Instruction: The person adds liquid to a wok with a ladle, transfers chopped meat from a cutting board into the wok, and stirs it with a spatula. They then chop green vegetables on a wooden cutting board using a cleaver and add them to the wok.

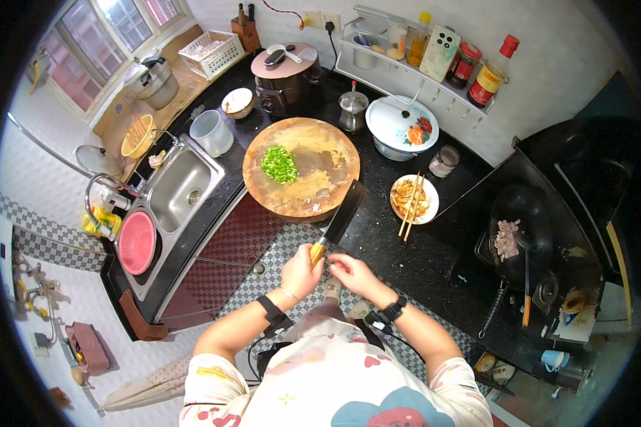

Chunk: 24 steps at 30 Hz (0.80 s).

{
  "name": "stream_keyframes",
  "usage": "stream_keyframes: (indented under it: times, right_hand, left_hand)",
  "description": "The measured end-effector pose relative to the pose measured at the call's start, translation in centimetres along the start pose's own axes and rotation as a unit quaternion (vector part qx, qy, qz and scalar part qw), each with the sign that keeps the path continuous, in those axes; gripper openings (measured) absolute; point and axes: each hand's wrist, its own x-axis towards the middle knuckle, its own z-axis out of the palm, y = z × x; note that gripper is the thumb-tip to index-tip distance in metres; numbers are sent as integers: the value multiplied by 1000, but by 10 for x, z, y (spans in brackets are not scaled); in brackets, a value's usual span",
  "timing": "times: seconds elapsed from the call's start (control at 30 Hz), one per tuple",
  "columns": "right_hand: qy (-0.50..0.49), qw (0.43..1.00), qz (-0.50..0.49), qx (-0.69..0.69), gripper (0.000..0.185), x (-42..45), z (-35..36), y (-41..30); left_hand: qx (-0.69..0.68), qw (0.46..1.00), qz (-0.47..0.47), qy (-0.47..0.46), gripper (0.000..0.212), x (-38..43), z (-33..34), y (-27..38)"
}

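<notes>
My left hand point(302, 274) is closed around the wooden handle of a cleaver point(343, 214), whose dark blade points up and right beside the near right rim of a round wooden chopping board point(320, 155). Close to the handle, on its right, my right hand point(352, 275) has its fingers bent; whether it touches the handle cannot be told. Chopped green vegetable point(279, 165) lies in a small heap on the left part of the board. Right of the board, a pair of chopsticks point(414, 205) rests across a plate of food point(402, 195).
A steel sink point(184, 187) and a pink colander point(137, 243) are at left. Behind the board stand a rice cooker point(284, 80), a glass-and-metal pot point(353, 109) and a lidded enamel bowl point(400, 128). A wok point(529, 229) with meat pieces and a spatula sits at right.
</notes>
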Motion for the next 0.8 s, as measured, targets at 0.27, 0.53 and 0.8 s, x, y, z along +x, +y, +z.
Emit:
stream_keyframes:
  times: [0.27, 0.53, 0.8]
  right_hand:
    - [128, 953, 38, 271, 24, 63, 5, -31]
    - [306, 925, 69, -217, 12, 83, -35, -28]
    - [307, 943, 130, 12, 7, 87, -41, -29]
  left_hand:
    - [-53, 978, 201, -1, 47, 26, 15, 13]
    - [69, 987, 142, -11, 15, 179, -4, -70]
    - [216, 940, 247, -91, 12, 289, 15, -104]
